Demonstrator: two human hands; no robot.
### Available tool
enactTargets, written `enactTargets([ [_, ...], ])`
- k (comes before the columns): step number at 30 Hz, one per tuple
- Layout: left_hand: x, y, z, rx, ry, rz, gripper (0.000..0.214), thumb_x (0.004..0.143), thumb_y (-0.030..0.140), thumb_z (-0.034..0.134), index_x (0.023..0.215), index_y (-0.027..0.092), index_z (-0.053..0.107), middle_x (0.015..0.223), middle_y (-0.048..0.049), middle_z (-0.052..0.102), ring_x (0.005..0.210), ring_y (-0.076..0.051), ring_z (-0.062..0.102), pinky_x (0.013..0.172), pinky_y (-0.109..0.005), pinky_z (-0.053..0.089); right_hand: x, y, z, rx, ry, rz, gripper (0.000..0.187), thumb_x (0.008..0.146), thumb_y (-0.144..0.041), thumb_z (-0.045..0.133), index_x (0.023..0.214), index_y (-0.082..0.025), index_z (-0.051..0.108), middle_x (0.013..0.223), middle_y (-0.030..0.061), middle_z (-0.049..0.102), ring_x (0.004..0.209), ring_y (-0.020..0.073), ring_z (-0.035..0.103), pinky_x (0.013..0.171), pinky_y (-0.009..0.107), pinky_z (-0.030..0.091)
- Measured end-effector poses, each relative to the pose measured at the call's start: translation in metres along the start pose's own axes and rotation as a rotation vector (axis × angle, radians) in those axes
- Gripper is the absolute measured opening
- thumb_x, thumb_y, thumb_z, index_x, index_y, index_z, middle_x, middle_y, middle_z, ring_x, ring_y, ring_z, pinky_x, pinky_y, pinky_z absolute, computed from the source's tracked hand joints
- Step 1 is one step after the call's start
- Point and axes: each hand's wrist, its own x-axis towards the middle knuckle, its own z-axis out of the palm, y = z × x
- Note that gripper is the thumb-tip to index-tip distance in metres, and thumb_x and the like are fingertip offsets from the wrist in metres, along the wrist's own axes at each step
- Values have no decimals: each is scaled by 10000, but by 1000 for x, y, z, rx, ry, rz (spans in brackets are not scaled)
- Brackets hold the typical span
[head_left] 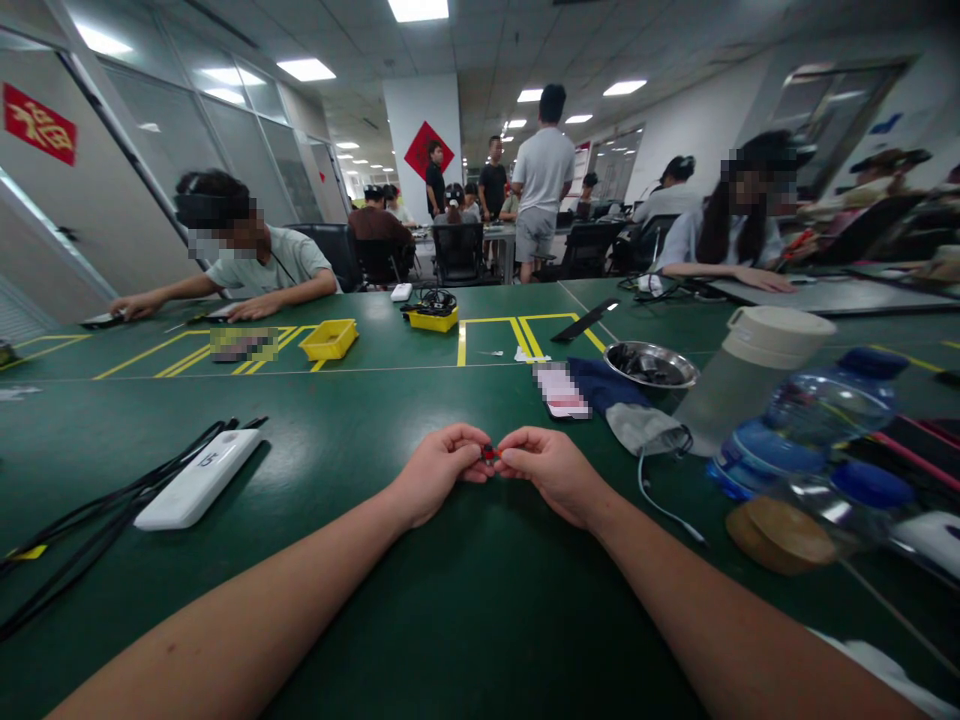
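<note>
My left hand [452, 464] and my right hand [546, 468] meet above the green table, fingertips almost touching. Between them is a small red and black piece [489, 455], too small to name. The fingers of my left hand are pinched round its dark part. With thumb and forefinger, my right hand grips its red end from the other side. Fingers cover much of the piece. Beyond my hands lies a phone [561, 390], beside a dark blue and grey cloth pouch [619, 405].
A white power bank [199, 480] with black cables lies left. To the right stand a metal bowl [651, 364], a pale tumbler [750, 375] and plastic bottles [814, 420]. Yellow trays [330, 340] sit farther back on the green table [360, 400]. Other people sit across it.
</note>
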Motion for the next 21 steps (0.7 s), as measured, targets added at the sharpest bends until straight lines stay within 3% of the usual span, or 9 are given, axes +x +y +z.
enactTargets([
  [8,-2,2,1,144,29,87,231,761,197,618,984,152,583,930,-58,604,738,-123,622,669,-259,512,-1,-4,1,36,7,33,212,655,-253,717,824,-141,655,803,55,672,770,175,654,780,366,510],
  [21,-1,3,1,11,7,15,181,801,202,585,970,142,559,907,-67,628,768,-128,649,683,-238,520,1,1,-1,-13,-9,0,213,666,-264,718,820,-151,624,809,41,666,756,183,671,703,320,503],
])
